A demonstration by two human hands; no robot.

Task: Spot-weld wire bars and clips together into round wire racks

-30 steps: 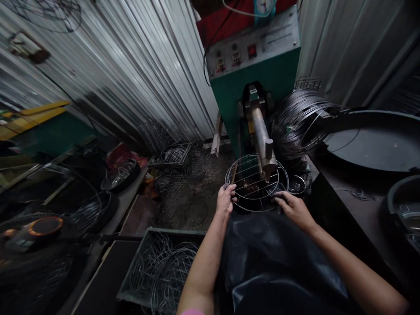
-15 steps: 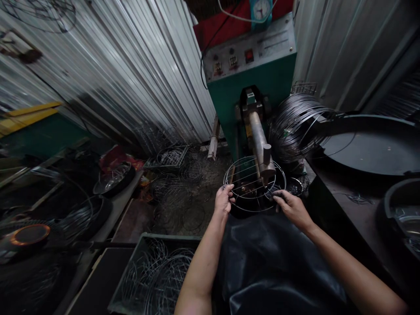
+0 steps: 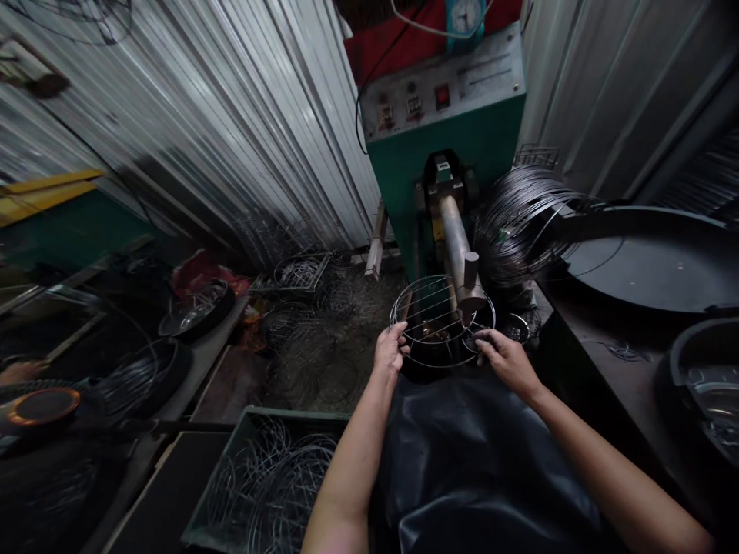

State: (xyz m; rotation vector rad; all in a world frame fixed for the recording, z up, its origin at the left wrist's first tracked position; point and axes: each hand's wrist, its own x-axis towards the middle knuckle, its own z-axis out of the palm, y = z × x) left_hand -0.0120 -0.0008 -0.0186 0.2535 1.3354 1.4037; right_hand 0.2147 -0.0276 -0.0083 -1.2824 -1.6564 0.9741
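Observation:
A round wire rack (image 3: pixel 430 317) with parallel bars lies level under the metal arm (image 3: pixel 458 238) of a green machine (image 3: pixel 444 131). My left hand (image 3: pixel 392 348) is closed on the rack's left rim. At the rack's right front edge, below the arm's tip, my right hand (image 3: pixel 503 358) is pinched on a small wire piece whose shape is hard to make out. The rack's right side passes close to the arm's tip, and whether they touch cannot be told.
A green crate (image 3: pixel 245 419) of wire rings stands at the lower left. Coiled wire (image 3: pixel 519 219) and a large round pan (image 3: pixel 640 261) are at the right. Part of another person's hand (image 3: pixel 23 372) shows at the far left. More wire racks lie on the floor.
The rack has shifted slightly left, and its right rim now sits closer under the arm's tip. My right hand has moved a little left with its piece. Another person's hand has appeared at the far left.

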